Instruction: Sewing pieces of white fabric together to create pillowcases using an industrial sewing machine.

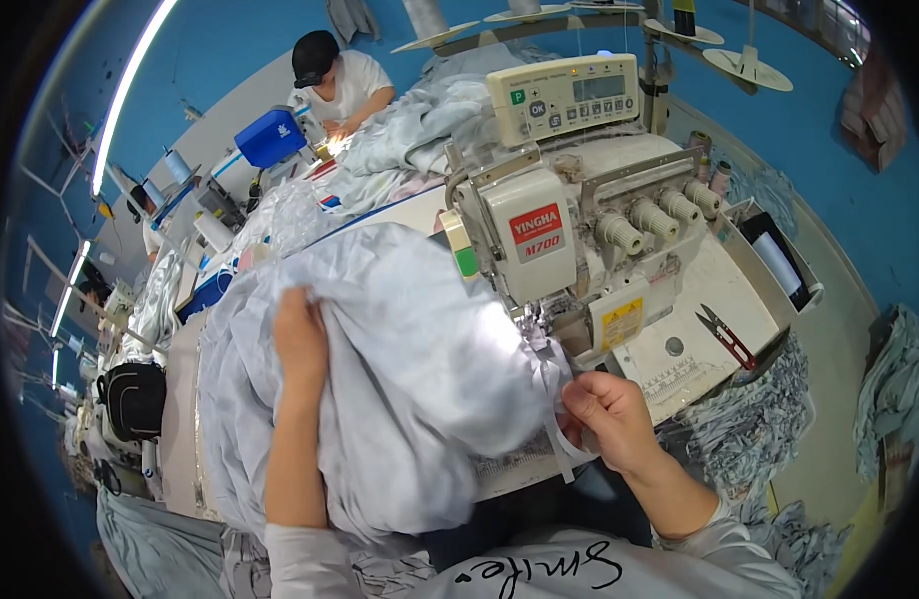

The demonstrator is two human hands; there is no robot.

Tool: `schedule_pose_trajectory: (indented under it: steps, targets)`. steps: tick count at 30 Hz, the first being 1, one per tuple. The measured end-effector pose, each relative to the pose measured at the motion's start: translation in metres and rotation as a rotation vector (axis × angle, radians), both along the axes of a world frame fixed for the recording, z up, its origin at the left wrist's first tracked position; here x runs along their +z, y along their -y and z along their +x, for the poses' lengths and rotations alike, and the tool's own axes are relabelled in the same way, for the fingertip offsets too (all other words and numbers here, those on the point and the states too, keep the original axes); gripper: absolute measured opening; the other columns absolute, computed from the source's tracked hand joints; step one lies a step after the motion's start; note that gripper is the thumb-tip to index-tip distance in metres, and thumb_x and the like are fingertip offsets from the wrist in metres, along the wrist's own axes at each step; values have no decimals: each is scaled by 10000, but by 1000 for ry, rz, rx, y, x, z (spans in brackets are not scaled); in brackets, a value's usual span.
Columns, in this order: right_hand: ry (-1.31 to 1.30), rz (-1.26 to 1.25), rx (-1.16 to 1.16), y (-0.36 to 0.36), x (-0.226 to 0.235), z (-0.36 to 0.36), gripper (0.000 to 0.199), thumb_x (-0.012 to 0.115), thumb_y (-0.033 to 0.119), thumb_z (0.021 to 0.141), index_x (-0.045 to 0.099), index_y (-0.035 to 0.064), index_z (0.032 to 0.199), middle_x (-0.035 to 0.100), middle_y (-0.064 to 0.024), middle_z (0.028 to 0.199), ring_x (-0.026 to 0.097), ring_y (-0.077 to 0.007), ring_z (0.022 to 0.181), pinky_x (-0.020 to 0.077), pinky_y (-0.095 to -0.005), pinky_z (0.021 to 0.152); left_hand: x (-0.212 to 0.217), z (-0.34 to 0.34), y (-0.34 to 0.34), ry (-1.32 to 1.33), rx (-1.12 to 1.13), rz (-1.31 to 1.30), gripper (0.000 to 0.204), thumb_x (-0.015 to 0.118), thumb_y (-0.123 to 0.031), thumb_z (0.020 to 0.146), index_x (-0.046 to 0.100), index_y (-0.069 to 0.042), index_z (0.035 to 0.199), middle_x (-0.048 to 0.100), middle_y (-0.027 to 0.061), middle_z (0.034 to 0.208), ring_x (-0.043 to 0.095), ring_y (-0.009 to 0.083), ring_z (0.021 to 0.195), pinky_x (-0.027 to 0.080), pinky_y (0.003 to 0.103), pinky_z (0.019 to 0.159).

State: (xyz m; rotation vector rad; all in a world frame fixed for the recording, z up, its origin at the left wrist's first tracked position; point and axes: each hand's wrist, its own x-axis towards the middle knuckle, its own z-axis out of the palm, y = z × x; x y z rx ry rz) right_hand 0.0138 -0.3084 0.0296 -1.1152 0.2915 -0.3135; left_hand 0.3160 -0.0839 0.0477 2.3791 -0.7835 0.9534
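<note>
A large bundle of pale grey fabric spreads over the table and hangs toward my lap, left of a white overlock sewing machine. My left hand is closed on a fold at the bundle's left part. My right hand pinches a narrow pale fabric strip with thumb and fingers, just in front of the presser foot area. The strip runs up to the machine's needle area, where a bright lamp spot falls on the cloth. Exactly how the cloth lies under the foot is hidden.
Red-handled thread snips lie on the machine table's right side, near an open box. Patterned cloth is heaped below the right edge. A black bag stands far left. Across the table a person works at another machine.
</note>
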Motion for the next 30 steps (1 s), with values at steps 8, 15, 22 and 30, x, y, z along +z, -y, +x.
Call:
schedule_pose_trajectory:
  steps: [8, 15, 22, 30]
  targets:
    - [-52, -187, -151, -4, 6, -2, 129, 588, 106, 885, 584, -11, 833, 577, -22, 624, 518, -63, 498, 406, -194, 448, 22, 0, 37, 197, -71, -12, 386, 630, -4, 687, 577, -51, 1066, 585, 141, 1019, 544, 326, 1002, 417, 389, 879]
    - [29, -108, -113, 0, 0, -7, 125, 611, 103, 869, 585, -4, 810, 563, -2, 610, 506, -36, 520, 402, -186, 460, 78, -194, 90, -80, -1054, 596, 664, 733, -128, 626, 501, -46, 1243, 529, 110, 1218, 509, 282, 1095, 382, 378, 956]
    - [-8, -166, -124, 1, 2, -5, 122, 619, 112, 864, 584, 20, 791, 575, -5, 634, 504, -38, 520, 392, -179, 456, 26, -177, 84, 12, -867, 322, 497, 683, -22, 630, 618, -71, 1121, 601, 37, 1056, 589, 227, 868, 495, 306, 674]
    - [9, -202, -113, 4, 1, -4, 140, 629, 124, 857, 577, 25, 771, 575, 0, 638, 507, -34, 527, 405, -176, 466, 47, -169, 85, -10, -1080, 276, 432, 691, -3, 584, 642, -39, 1011, 620, 82, 1024, 618, 218, 841, 526, 301, 714]
